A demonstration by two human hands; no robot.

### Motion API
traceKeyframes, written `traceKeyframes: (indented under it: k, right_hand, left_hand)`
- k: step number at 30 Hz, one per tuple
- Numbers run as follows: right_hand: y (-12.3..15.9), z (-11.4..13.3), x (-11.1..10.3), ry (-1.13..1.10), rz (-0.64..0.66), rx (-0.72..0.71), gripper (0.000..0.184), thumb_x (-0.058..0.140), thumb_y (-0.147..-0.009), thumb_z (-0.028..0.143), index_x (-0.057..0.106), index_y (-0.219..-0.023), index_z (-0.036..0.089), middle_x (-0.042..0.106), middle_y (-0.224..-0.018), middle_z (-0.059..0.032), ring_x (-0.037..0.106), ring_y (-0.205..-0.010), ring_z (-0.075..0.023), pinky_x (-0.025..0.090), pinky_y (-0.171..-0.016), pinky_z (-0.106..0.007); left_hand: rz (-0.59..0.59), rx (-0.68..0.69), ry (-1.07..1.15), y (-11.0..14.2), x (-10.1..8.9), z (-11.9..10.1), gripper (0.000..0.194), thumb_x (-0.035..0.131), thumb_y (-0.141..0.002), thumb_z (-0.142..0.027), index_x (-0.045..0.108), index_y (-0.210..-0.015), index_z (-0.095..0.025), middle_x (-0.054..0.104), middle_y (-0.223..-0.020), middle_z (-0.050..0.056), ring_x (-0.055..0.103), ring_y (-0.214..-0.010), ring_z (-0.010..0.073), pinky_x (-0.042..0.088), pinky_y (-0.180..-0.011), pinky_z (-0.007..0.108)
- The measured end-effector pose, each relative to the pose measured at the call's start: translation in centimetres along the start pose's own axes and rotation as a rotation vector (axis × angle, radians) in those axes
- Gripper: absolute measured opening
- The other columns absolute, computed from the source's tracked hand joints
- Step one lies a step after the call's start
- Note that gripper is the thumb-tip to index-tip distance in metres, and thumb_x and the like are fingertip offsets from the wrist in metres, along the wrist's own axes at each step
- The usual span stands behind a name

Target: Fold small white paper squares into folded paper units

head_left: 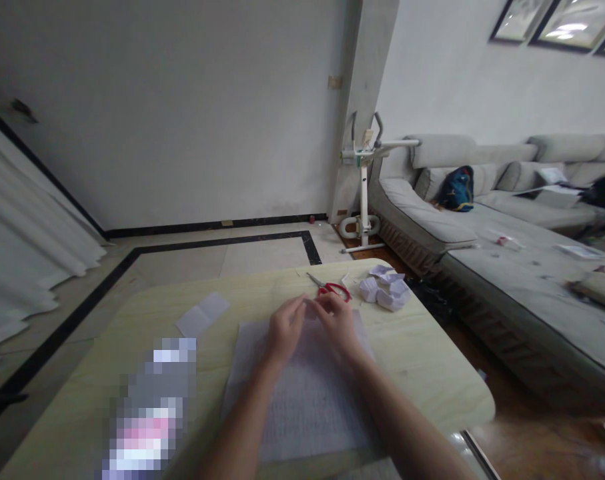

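My left hand [286,323] and my right hand [335,317] meet over the top edge of a large printed sheet of paper [302,400]. The fingertips of both hands are closed together around a small pale piece of paper [310,311], mostly hidden by the fingers and blurred. Just beyond the right hand lie red-handled scissors [338,291], their blades pointing away to the left. Several crumpled or folded pieces of lilac-white paper [393,293] sit to the right. A creased slip of paper [202,315] lies on the left.
The light wooden table [432,373] has rounded corners. A pixelated object [147,413] is at its left front. Beyond the right side stands a grey sofa [522,293] with a dark blue bag [457,189]. A white exercise machine [364,193] stands by the wall; a white curtain [27,247] hangs left.
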State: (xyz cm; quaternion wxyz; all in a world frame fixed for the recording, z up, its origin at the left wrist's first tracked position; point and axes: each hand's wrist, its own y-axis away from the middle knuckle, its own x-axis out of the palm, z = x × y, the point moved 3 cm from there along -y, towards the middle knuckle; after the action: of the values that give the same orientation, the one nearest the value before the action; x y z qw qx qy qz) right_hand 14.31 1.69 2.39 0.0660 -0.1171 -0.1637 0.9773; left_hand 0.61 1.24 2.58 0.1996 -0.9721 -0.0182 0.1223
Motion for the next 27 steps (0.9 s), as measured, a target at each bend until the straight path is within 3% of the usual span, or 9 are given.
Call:
traceKeyframes:
  k: [5, 9, 16, 27]
  right_hand:
    - [-0.28, 0.25, -0.23, -0.068, 0.031, 0.039, 0.023, 0.062, -0.077, 0.039, 0.060, -0.073, 0.017, 0.059, -0.067, -0.0016, 0.054, -0.062, -0.0145, 0.042, -0.058, -0.026]
    - [-0.46, 0.37, -0.17, -0.107, 0.090, 0.073, 0.025, 0.064, -0.074, 0.040, 0.058, -0.066, 0.017, 0.057, -0.063, 0.0000, 0.052, -0.060, -0.0136, 0.042, -0.056, -0.025]
    - [-0.43, 0.03, 0.12, -0.126, 0.139, 0.114, 0.025, 0.061, -0.076, 0.041, 0.062, -0.069, 0.017, 0.057, -0.062, -0.0004, 0.052, -0.058, -0.0133, 0.041, -0.055, -0.025]
    - [-0.32, 0.35, -0.10, -0.137, 0.139, 0.079, 0.025, 0.060, -0.078, 0.040, 0.058, -0.066, 0.018, 0.054, -0.061, 0.0008, 0.050, -0.058, -0.0129, 0.039, -0.055, -0.024]
  left_hand:
    - [-0.034, -0.088, 0.036, -0.07, 0.00, 0.23, 0.028, 0.056, -0.082, -0.032, 0.067, -0.101, -0.015, 0.069, -0.101, 0.009, 0.063, -0.094, 0.0201, 0.049, -0.084, 0.031]
    - [-0.052, -0.167, 0.094, -0.24, -0.13, 0.16, 0.023, 0.060, -0.078, -0.035, 0.069, -0.084, -0.014, 0.071, -0.085, 0.007, 0.065, -0.082, 0.0191, 0.049, -0.076, 0.028]
    - [-0.111, -0.166, 0.115, -0.34, -0.61, -0.17, 0.022, 0.059, -0.078, -0.035, 0.068, -0.080, -0.014, 0.070, -0.079, 0.005, 0.063, -0.077, 0.0178, 0.048, -0.072, 0.025]
    - [-0.067, -0.188, 0.131, -0.44, -0.44, 0.33, 0.022, 0.062, -0.076, -0.035, 0.068, -0.078, -0.014, 0.070, -0.078, 0.005, 0.063, -0.075, 0.0171, 0.048, -0.071, 0.025]
